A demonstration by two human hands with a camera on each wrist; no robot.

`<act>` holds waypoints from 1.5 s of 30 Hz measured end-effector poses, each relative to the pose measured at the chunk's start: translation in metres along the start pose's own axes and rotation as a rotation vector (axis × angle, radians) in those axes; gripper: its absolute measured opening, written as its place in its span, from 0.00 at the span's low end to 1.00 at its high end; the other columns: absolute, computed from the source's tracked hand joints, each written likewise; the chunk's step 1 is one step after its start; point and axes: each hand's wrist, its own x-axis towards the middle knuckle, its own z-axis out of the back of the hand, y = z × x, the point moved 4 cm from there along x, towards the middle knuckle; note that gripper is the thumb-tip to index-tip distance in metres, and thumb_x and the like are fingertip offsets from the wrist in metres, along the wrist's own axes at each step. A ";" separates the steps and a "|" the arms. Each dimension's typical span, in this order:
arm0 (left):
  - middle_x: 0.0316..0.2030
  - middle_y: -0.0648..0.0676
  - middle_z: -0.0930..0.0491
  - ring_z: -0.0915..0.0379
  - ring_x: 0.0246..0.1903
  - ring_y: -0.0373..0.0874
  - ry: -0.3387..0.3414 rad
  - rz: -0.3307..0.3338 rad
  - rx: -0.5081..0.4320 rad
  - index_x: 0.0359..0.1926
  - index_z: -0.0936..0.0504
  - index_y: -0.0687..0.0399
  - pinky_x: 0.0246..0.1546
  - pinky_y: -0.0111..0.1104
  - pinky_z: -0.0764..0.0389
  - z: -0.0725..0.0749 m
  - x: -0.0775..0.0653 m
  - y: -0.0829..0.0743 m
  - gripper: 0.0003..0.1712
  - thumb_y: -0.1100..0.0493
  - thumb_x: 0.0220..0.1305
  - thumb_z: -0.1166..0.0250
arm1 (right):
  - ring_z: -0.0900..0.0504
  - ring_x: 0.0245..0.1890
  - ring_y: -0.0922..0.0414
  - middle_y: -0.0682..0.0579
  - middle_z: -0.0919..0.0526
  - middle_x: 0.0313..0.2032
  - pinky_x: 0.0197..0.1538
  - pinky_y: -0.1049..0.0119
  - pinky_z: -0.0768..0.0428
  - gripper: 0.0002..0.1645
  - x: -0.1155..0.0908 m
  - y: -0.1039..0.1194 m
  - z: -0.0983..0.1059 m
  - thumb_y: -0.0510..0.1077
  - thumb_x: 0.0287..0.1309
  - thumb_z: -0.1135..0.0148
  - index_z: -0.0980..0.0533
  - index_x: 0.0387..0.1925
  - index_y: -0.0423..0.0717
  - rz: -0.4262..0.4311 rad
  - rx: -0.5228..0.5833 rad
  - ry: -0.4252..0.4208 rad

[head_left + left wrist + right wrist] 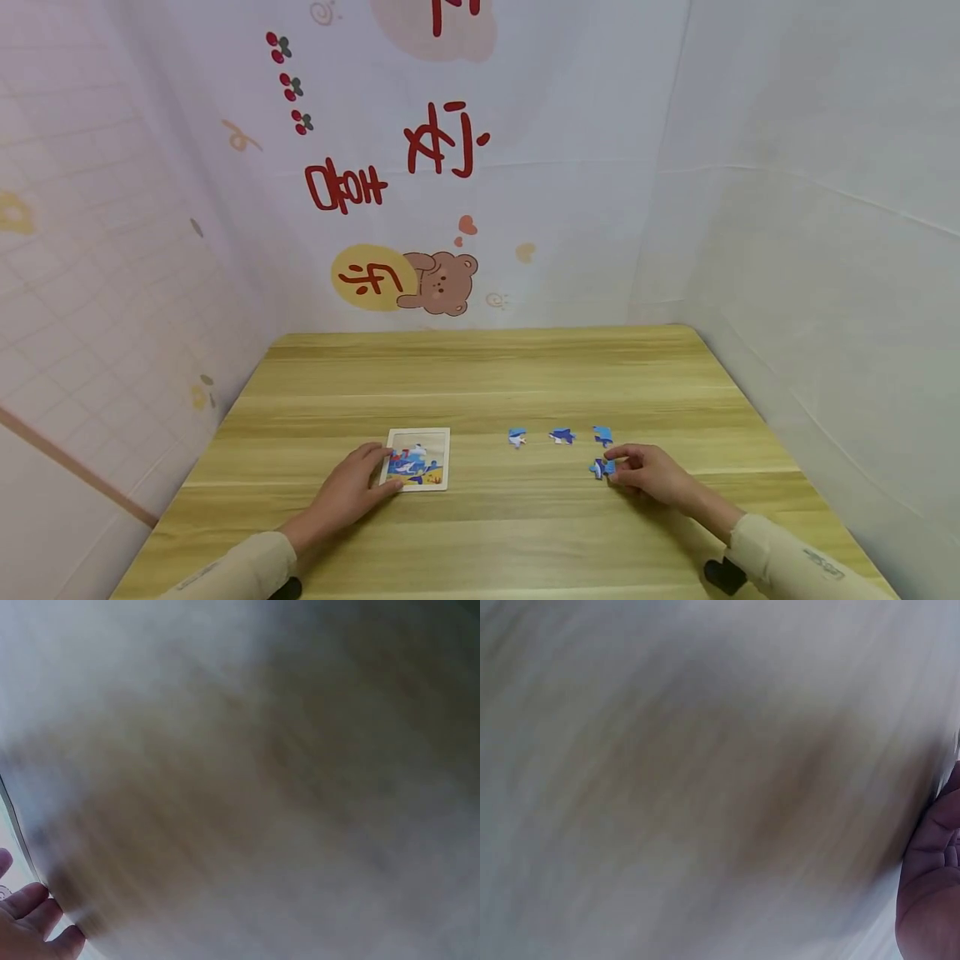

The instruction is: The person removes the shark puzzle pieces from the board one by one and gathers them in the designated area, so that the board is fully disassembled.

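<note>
A square jigsaw puzzle board (447, 458) with a pale rim and a partly filled sea picture lies left of the table's middle. My left hand (352, 486) rests at its left side, fingertips on the left rim and thumb at the lower left corner. To the right, my right hand (654, 477) pinches a blue and white puzzle piece (597, 468) between thumb and index finger, low over the table. Behind it lies another blue piece (603, 435). Both wrist views are mostly blurred, with only parts of the left fingers (26, 904) and right palm (934, 877) showing.
Two more puzzle pieces, one blue and white (517, 437) and one dark blue (562, 436), lie between the board and my right hand. The wood-grain table (480, 375) meets a printed cloth wall (570, 250) at the back, with cloth on both sides too.
</note>
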 end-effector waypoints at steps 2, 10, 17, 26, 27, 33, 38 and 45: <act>0.61 0.65 0.27 0.32 0.62 0.62 0.000 -0.006 0.009 0.61 0.23 0.62 0.61 0.54 0.32 0.000 0.000 0.000 0.37 0.42 0.61 0.30 | 0.26 0.23 0.58 0.49 0.20 0.29 0.23 0.68 0.27 0.24 0.000 -0.002 0.003 0.39 0.62 0.34 0.26 0.57 0.31 -0.002 -0.003 0.011; 0.61 0.65 0.27 0.32 0.61 0.62 -0.005 -0.012 0.024 0.61 0.23 0.62 0.61 0.54 0.32 0.000 -0.001 0.000 0.37 0.41 0.60 0.30 | 0.26 0.23 0.59 0.49 0.20 0.29 0.24 0.68 0.27 0.25 0.000 -0.006 0.011 0.38 0.61 0.34 0.26 0.58 0.30 -0.008 -0.008 0.028; 0.62 0.65 0.28 0.32 0.62 0.62 0.004 -0.003 0.027 0.61 0.23 0.61 0.61 0.54 0.32 0.001 -0.002 0.000 0.35 0.42 0.61 0.30 | 0.27 0.23 0.58 0.48 0.22 0.28 0.23 0.69 0.28 0.25 0.001 -0.004 0.011 0.38 0.63 0.36 0.27 0.59 0.29 -0.013 -0.007 0.054; 0.62 0.65 0.29 0.33 0.63 0.62 0.019 0.005 0.009 0.62 0.24 0.62 0.62 0.55 0.34 0.004 -0.003 -0.002 0.37 0.42 0.61 0.30 | 0.26 0.25 0.56 0.45 0.22 0.30 0.26 0.65 0.25 0.27 -0.001 -0.001 0.009 0.35 0.64 0.38 0.31 0.60 0.24 -0.003 0.012 0.047; 0.62 0.65 0.29 0.33 0.62 0.62 0.018 0.003 0.010 0.62 0.24 0.62 0.62 0.55 0.34 0.004 -0.003 -0.002 0.36 0.42 0.61 0.30 | 0.26 0.25 0.56 0.45 0.22 0.30 0.26 0.65 0.25 0.27 -0.001 -0.001 0.009 0.35 0.64 0.38 0.31 0.60 0.24 -0.004 0.012 0.044; 0.62 0.64 0.28 0.33 0.62 0.61 0.017 -0.003 0.004 0.62 0.24 0.61 0.63 0.54 0.34 0.004 -0.003 -0.003 0.36 0.43 0.62 0.31 | 0.25 0.26 0.55 0.46 0.22 0.30 0.27 0.65 0.24 0.26 -0.003 0.003 0.008 0.36 0.63 0.37 0.29 0.58 0.24 -0.025 -0.023 0.021; 0.61 0.64 0.27 0.32 0.62 0.61 0.008 -0.003 0.009 0.61 0.23 0.61 0.61 0.55 0.33 0.001 -0.003 -0.002 0.34 0.43 0.62 0.31 | 0.26 0.24 0.56 0.47 0.21 0.31 0.25 0.65 0.24 0.26 -0.001 0.009 0.003 0.38 0.63 0.35 0.28 0.59 0.27 -0.040 -0.064 0.006; 0.59 0.63 0.26 0.31 0.61 0.59 -0.019 -0.008 0.026 0.60 0.22 0.60 0.61 0.54 0.32 0.002 0.000 -0.003 0.33 0.43 0.62 0.31 | 0.27 0.22 0.55 0.46 0.23 0.32 0.24 0.65 0.26 0.25 0.016 0.037 -0.011 0.38 0.65 0.37 0.27 0.59 0.29 0.012 -0.063 -0.001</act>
